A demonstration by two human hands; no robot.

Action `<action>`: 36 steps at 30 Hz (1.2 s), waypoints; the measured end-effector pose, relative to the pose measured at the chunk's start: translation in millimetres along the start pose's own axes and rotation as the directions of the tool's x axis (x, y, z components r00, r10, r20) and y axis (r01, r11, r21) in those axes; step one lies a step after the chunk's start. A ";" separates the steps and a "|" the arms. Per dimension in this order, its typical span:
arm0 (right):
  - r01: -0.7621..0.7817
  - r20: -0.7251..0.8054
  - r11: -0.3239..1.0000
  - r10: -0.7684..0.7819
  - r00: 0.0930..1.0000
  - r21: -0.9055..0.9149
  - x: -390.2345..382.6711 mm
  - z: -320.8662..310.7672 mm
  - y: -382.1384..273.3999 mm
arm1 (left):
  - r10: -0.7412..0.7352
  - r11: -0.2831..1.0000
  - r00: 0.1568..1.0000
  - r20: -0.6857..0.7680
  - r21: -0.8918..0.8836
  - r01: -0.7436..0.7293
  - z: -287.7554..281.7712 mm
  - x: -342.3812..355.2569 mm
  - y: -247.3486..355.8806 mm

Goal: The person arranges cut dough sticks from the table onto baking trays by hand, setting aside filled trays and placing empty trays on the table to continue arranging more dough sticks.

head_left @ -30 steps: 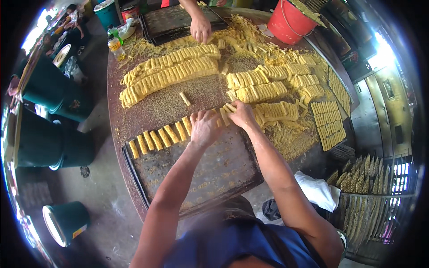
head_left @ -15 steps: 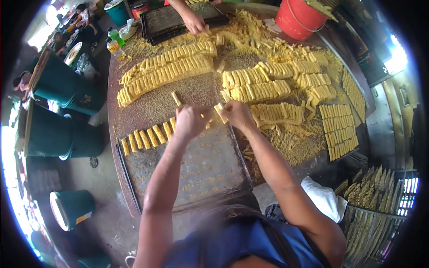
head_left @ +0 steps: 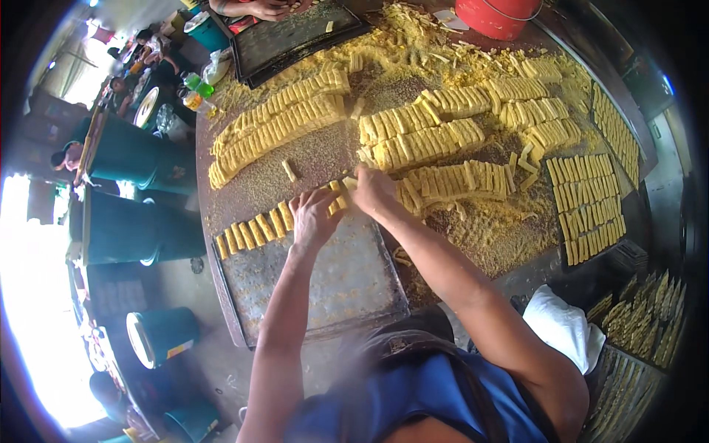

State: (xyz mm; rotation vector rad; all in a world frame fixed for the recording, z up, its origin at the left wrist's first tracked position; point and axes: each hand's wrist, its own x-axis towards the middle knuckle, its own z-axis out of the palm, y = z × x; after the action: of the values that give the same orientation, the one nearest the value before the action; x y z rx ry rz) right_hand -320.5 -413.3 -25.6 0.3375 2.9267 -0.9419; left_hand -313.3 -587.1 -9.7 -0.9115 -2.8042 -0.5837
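A dark metal baking tray (head_left: 317, 284) lies in front of me, with a row of yellow, crumb-coated dough sticks (head_left: 253, 231) along its far edge. At the right part of this row my left hand (head_left: 316, 219) bends over, its thumb and fingertips closed around a stick in the row. My right hand (head_left: 375, 193) comes in at the tray's far right corner, pinching a pale dough stick (head_left: 348, 183) whose lower end is partly hidden by the fingers. One loose dough stick (head_left: 289, 171) rests on the crumb-strewn table beyond the tray.
Long stacks of dough sticks (head_left: 277, 122) stand at the back left, more stacks (head_left: 428, 144) at the right. A filled tray (head_left: 587, 207) sits at the right edge. Across the table are another person's hands (head_left: 269, 9), a dark tray (head_left: 295, 40) and a red bucket (head_left: 498, 18).
My hands have come down to the right end of the row, the right one bringing a dough stick. The other person's hand has drawn back over the far tray. The view has shifted slightly.
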 end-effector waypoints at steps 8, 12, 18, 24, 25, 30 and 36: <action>-0.021 -0.077 1.000 0.021 0.997 0.000 2.6 10.5 1.2 | 0.034 0.997 0.995 -0.098 -0.064 -0.040 3.3 -7.7 -18.8; -0.067 -0.085 0.996 0.061 0.994 -0.064 -11.2 -1.0 -15.6 | 0.075 0.989 0.991 -0.108 -0.123 -0.088 6.4 -9.6 -33.8; -0.170 -0.146 0.877 0.260 0.954 0.450 -38.8 -69.1 16.2 | 0.070 0.970 0.955 -0.288 -0.205 -0.132 10.1 -17.2 -47.4; -0.409 -0.174 0.540 0.734 0.656 0.736 -115.6 -182.1 215.4 | 0.098 0.965 0.967 -0.235 -0.216 -0.150 1.6 -12.7 -13.2; -0.442 -0.120 0.547 0.714 0.690 0.711 -124.1 -196.0 243.6 | 0.111 0.957 0.972 -0.209 -0.241 -0.161 4.9 -3.3 4.8; -0.490 -0.260 0.869 0.491 0.832 0.073 -76.8 -192.3 256.5 | 0.197 0.946 0.971 -0.136 -0.233 -0.225 34.7 25.9 75.9; -0.709 -0.072 0.695 0.718 0.692 0.120 -60.0 -193.6 258.9 | 0.222 0.947 0.975 -0.006 -0.235 -0.217 71.1 62.3 148.7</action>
State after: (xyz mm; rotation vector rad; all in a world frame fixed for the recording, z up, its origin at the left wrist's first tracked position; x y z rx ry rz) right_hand -200.8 -107.6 -9.2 1.4511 2.4364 -0.9052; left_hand -276.5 -414.8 -12.1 -1.2604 -2.6376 -0.8871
